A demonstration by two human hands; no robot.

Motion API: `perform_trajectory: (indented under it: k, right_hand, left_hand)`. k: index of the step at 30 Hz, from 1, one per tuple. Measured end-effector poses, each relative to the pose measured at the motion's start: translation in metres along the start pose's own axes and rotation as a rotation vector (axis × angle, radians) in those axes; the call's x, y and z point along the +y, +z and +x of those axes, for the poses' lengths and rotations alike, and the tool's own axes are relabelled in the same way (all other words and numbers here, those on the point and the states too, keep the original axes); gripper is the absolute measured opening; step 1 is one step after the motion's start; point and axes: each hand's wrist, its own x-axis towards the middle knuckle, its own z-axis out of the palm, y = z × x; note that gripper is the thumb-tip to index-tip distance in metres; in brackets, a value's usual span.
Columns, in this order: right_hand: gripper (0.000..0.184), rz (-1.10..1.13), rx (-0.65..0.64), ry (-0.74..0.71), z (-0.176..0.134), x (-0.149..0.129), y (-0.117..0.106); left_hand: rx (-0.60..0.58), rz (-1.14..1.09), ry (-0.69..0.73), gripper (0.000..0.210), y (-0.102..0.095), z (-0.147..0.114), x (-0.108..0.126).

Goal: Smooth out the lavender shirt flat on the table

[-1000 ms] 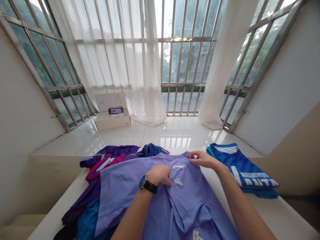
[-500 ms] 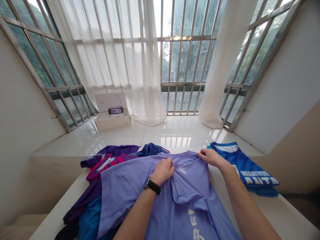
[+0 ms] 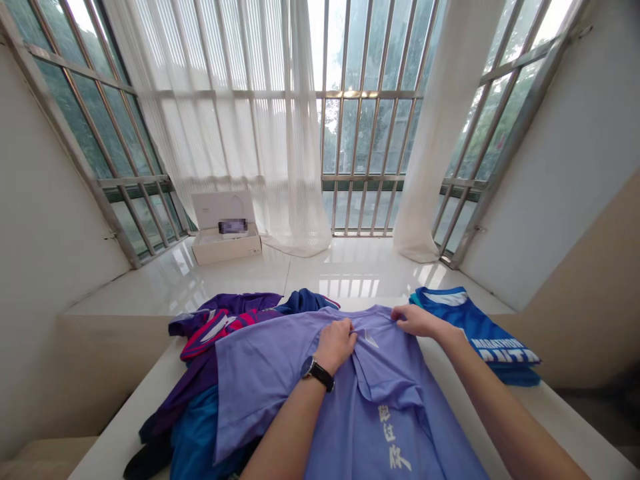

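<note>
— What are the hands doing?

— Both are closed on the lavender shirt (image 3: 300, 373), which lies spread face up on the tabletop (image 3: 565, 427) under the forearms. The left hand (image 3: 337, 343) pinches a fold of cloth near the collar, knuckles up, with a black wristwatch (image 3: 317, 372) just behind it on the wrist. The right hand (image 3: 417, 320) grips the collar edge at the shoulder, a little farther from the body than the left.

— How do they sit relative to each other?

— Near, but apart. Between them lies a small white logo (image 3: 369, 339) on the chest of the shirt. A ridge of bunched cloth runs from the left hand back toward the person, and white characters (image 3: 393, 437) are printed down the front, between the two forearms.

— What lies around them?

— To the left of the left hand, a heap of clothes (image 3: 200, 373): dark purple, a red striped piece and a blue one, partly under the lavender shirt. Just past the right hand, on its outer side, a folded blue shirt (image 3: 480, 333) with white lettering rests on the tabletop, touching or nearly touching the lavender one; I cannot tell which.

— And beyond the hands?

— A glossy white window ledge (image 3: 310, 267), with an open white box (image 3: 225, 230) far off to the left, sheer curtains (image 3: 240, 120) and barred windows (image 3: 365, 133).
</note>
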Motion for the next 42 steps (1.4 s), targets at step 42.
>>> perform_trajectory:
  k: [42]
  right_hand:
    - [0.053,-0.087,0.533,0.203,-0.24,-0.03,0.138]
  left_hand:
    - [-0.079,0.084,0.353,0.06,0.025,-0.011,0.007]
